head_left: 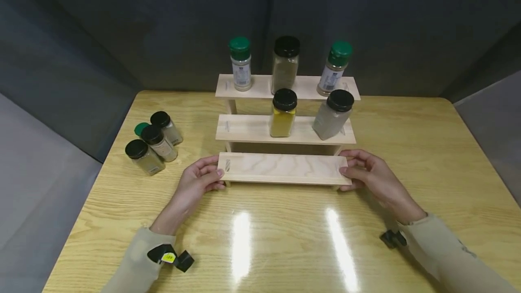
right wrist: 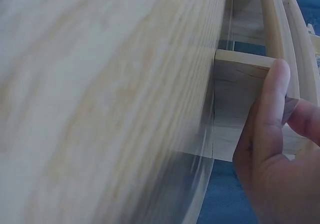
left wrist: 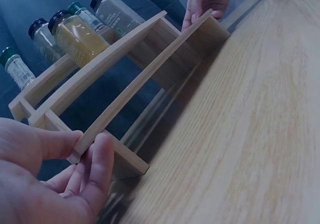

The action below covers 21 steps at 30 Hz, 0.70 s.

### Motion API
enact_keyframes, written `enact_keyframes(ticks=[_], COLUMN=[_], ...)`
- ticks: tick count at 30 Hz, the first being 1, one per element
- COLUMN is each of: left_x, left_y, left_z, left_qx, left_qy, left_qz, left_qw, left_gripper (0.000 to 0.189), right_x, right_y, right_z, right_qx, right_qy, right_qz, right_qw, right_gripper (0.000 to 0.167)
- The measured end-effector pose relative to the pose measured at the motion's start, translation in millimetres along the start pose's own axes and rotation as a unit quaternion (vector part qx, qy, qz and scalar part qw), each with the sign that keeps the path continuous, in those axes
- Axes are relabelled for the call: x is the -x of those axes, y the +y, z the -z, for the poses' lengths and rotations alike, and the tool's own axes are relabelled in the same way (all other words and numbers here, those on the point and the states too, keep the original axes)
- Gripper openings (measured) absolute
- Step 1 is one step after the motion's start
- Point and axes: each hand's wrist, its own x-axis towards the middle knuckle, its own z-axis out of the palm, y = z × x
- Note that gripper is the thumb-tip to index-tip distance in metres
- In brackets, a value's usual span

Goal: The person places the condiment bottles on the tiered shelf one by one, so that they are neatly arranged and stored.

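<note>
— Left hand (head_left: 200,177) and right hand (head_left: 371,176): what is pinched?
— The lowest shelf's (head_left: 281,168) ends; the wooden rack (head_left: 244,129) is set near the surface's (head_left: 286,234) back edge.
— What is done?
— Five jars (head_left: 282,123) are shelved above; four others (head_left: 164,149), apparently remaining, are grouped near the back-left corner.

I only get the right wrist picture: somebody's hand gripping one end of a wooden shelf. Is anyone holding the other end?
Observer: Yes, the person's left hand pinches the opposite end of that bottom shelf.

Operator: Oh! And what's on the highest level?

Observer: The top shelf bears two green-capped bottles with a black-lidded jar between them.

Operator: Anything sitting off the shelves?

Observer: Three more black-lidded containers cluster on the left side of the table, a green lid peeking out beside them.
</note>
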Motion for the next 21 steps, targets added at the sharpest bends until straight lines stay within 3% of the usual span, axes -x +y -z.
enact_keyframes(ticks=[10, 21], left_x=[11.0, 38.6], left_y=[7.2, 21.7], left_z=[-4.9, 4.0], left_qx=[-0.064, -0.117], left_qy=[0.035, 0.068], left_qz=[-0.011, -0.057], left_qw=[0.9973, 0.9891], left_gripper=[0.045, 0.039], right_x=[0.8, 0.6], right_y=[3, 0], right_z=[1, 0], right_qx=[-0.024, -0.016], right_qy=[-0.009, -0.005], right_qz=[0.015, -0.003], right_qw=[0.9996, 0.9999], right_gripper=[0.036, 0.038])
